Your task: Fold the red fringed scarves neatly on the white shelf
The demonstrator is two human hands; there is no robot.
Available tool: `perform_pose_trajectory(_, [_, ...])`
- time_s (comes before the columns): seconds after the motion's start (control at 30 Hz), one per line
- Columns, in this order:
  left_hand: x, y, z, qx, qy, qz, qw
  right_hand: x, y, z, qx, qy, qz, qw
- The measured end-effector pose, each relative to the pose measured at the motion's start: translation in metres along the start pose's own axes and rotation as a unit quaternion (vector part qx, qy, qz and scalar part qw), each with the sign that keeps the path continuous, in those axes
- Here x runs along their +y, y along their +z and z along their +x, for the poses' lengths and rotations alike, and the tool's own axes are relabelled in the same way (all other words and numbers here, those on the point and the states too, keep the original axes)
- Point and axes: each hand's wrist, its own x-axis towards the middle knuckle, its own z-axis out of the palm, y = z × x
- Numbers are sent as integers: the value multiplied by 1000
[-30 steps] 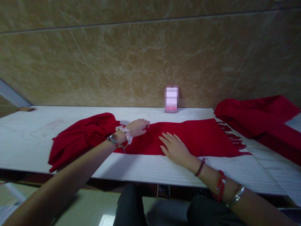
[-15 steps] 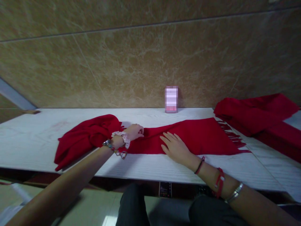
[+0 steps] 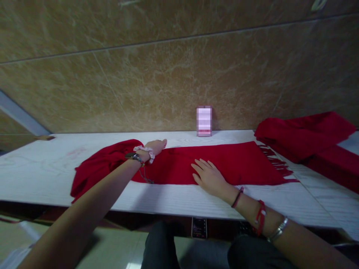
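A red fringed scarf lies stretched along the white tabletop, with its tassels at the right end and its left part heaped in loose folds. My left hand is closed on the far edge of the cloth, beside the heap; its fingertips are partly hidden. My right hand rests flat on the middle of the scarf, fingers spread and palm down.
Another bundle of red cloth lies at the right, close to the tassels. A small blurred card-like object leans upright against the brown tiled wall. Below the table's front edge, a phone with a lit screen shows.
My left hand has moved away from me and slightly left, drawing the scarf's far edge with it. The crease between my hands has flattened out. My right hand has stayed in place.
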Motion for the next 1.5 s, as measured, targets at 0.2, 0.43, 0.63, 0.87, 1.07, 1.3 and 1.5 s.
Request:
perform_pose_trajectory(0.2, [-11,8,5,-40,71,-59,995,1,1,0,-6,0,12,1000])
perform_pose_trajectory(0.43, [0,22,-39,131,191,9,973,1,1,1,31,-32,12,999])
perform_pose_trajectory(0.63, [-3,46,-81,65,261,-54,962,2,1,1,16,-152,55,987])
perform_pose_trajectory(0.87, [-11,38,-104,49,266,-28,962,0,-12,4,-19,-158,43,986])
perform_pose_trajectory(1.07, [2,39,-104,56,283,56,956,-16,-14,12,-35,-200,-1,979])
perform_pose_trajectory(1.3, [5,31,-103,77,255,22,964,-22,-17,14,-65,-203,-34,976])
perform_pose_trajectory(1.5, [4,39,-103,61,278,37,958,-21,-18,13,-66,-206,-31,976])
